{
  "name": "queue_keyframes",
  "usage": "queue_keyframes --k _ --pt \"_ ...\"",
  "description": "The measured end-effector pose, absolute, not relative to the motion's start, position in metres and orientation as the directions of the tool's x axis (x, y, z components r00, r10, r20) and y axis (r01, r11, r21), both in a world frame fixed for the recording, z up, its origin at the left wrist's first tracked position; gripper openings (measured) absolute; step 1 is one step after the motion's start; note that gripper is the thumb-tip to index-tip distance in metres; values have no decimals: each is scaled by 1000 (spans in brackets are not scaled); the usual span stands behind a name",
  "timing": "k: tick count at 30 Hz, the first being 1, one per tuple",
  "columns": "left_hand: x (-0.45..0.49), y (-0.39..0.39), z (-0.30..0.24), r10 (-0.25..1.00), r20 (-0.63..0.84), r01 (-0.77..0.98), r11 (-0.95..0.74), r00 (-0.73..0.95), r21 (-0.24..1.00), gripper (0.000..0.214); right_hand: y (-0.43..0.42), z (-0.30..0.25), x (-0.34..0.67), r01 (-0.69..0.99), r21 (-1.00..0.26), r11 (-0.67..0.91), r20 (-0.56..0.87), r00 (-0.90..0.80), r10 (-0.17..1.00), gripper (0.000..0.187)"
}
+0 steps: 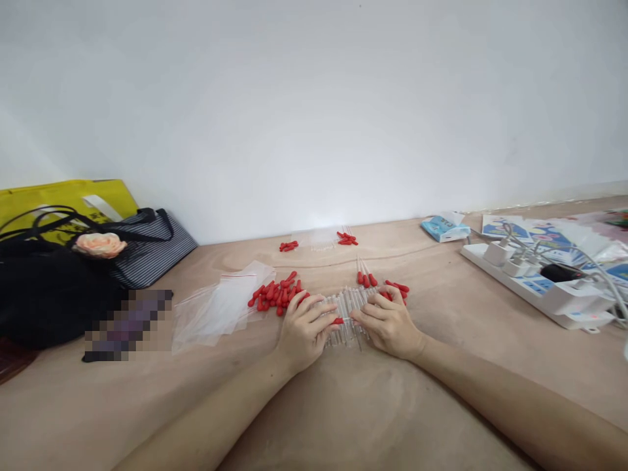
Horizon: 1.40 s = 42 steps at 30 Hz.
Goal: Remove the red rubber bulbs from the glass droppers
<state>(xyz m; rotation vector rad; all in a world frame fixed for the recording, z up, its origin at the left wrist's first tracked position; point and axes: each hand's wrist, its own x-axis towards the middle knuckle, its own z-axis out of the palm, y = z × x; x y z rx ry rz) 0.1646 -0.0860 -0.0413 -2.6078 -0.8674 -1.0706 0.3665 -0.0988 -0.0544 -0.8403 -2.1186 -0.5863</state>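
Note:
My left hand [305, 329] is closed on a red rubber dropper bulb [338, 321], whose tip points right. Facing it, my right hand [390, 322] pinches a clear glass dropper tube that meets the bulb's end. Beneath both hands lies a row of glass dropper tubes [349, 301]. A heap of loose red bulbs [279, 296] is just left of my left hand. Beyond my right hand rest several droppers with bulbs fitted [366, 280], and more red bulbs [400, 286] show partly behind its fingers.
Clear zip bags [220, 307] lie left of the bulbs. Near the wall are bagged droppers [316, 241]. A white power strip [530, 284] with plugs and cables is at right, a blue tissue pack [444, 227] behind it. Bags and a striped pouch [157, 248] stand at left.

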Motion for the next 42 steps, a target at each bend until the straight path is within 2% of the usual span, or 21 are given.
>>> queue_keyframes --k 10,14,18,23,28,30,34,36,39,42 --pt "164 -91 -39 406 712 567 -823 573 13 16 -102 -54 366 721 150 677 811 -481 333 14" --pt "153 -86 -33 413 736 603 -798 537 9 19 -103 -55 375 742 106 662 819 -443 366 18" --pt "121 -70 -21 557 762 759 -636 329 137 18 -98 -58 387 815 -14 579 822 -320 472 18" --pt "100 -48 -14 758 629 847 -440 173 297 25 -90 -60 382 822 -133 554 831 -212 514 17" --pt "100 -33 -14 830 557 852 -294 3 433 26 -90 -59 378 830 -201 521 769 -195 609 23" --pt "98 -31 -13 838 545 877 -253 -12 408 24 -90 -59 378 840 -196 506 763 -194 617 23" --pt "97 -32 -15 861 508 956 -174 31 237 19 -90 -60 377 871 -136 471 781 -199 592 20" --pt "97 -33 -19 857 515 971 -146 28 190 19 -90 -62 376 882 -97 461 782 -219 584 19" --pt "99 -34 -25 807 590 973 -156 25 171 22 -90 -63 375 890 -69 451 758 -247 604 19" --pt "103 -40 -28 702 709 962 -237 72 136 23 -92 -61 375 888 -66 455 702 -282 653 18"
